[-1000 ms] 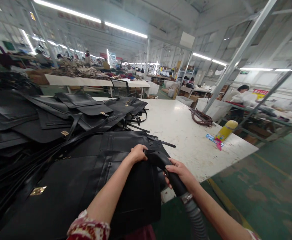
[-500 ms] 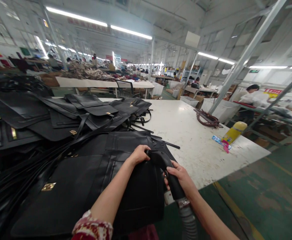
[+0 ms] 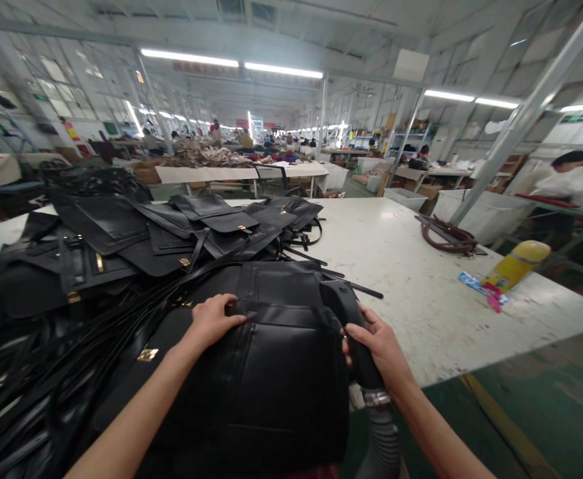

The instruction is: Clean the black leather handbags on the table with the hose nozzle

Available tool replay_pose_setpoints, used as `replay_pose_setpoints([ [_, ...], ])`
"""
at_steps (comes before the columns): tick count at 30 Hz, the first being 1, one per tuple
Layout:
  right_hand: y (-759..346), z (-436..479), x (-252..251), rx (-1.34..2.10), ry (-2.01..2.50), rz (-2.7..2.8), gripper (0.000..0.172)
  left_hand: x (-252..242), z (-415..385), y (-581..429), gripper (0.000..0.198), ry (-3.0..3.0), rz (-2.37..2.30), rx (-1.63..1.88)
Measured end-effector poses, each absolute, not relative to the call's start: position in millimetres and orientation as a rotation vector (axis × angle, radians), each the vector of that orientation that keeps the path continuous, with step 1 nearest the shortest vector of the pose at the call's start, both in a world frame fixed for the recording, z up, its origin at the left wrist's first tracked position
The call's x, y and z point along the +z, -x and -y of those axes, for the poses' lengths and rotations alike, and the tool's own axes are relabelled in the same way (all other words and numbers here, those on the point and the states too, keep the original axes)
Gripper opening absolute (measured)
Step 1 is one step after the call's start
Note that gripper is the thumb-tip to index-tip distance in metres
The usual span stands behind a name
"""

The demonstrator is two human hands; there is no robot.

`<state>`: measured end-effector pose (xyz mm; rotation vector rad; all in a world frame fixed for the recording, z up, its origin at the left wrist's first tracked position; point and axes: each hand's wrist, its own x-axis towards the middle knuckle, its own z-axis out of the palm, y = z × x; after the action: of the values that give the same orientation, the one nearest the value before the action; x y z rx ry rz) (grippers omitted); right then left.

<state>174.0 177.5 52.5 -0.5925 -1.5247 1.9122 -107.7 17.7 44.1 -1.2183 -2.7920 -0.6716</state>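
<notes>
My right hand [image 3: 379, 342] is wrapped around a black curved hose nozzle [image 3: 359, 346]. Its upper end meets the right edge of a black leather bag [image 3: 291, 359], and a grey corrugated hose [image 3: 382, 432] runs down from a metal clamp below my fingers. My left hand [image 3: 215, 320] lies on the bag beside a raised seam, thumb and fingers apart; some of its fingertips are hidden. A gold clasp [image 3: 148, 355] shows on the black leather to the left of that hand.
Piled black bags [image 3: 106, 226] and long straps [image 3: 96, 346] cover the left of the white table [image 3: 371, 246]. To the right are a brown strap coil [image 3: 446, 236] and a yellow bottle [image 3: 518, 266]. A person [image 3: 566, 176] is beyond the right side.
My left hand has left the nozzle's upper end and moved left across the bag. The right hand keeps its hold on the nozzle. The view has turned left.
</notes>
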Motion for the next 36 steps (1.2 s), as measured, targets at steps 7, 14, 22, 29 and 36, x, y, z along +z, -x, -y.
replay_pose_setpoints([
  [7,-143.5,-136.7,55.1,2.147,0.419,1.734,0.065,35.5,-11.4,111.8,0.032,1.245,2.825,-1.379],
  [14,-66.5,-122.7,61.3,2.201,0.341,1.859,0.077,31.8,-7.1,103.8,0.031,1.276,2.726,-1.659],
  [22,-103.1,-123.9,71.5,2.231,0.440,2.058,0.069,17.1,-9.3,118.3,0.019,1.434,2.689,-1.213],
  [29,-119.2,-98.1,53.7,2.184,0.529,2.094,0.066,25.6,-2.1,102.7,0.019,1.456,2.670,-0.985],
  [36,-143.9,-107.7,77.0,1.935,0.537,1.841,0.069,104.3,10.6,100.2,0.006,1.556,2.463,-0.882],
])
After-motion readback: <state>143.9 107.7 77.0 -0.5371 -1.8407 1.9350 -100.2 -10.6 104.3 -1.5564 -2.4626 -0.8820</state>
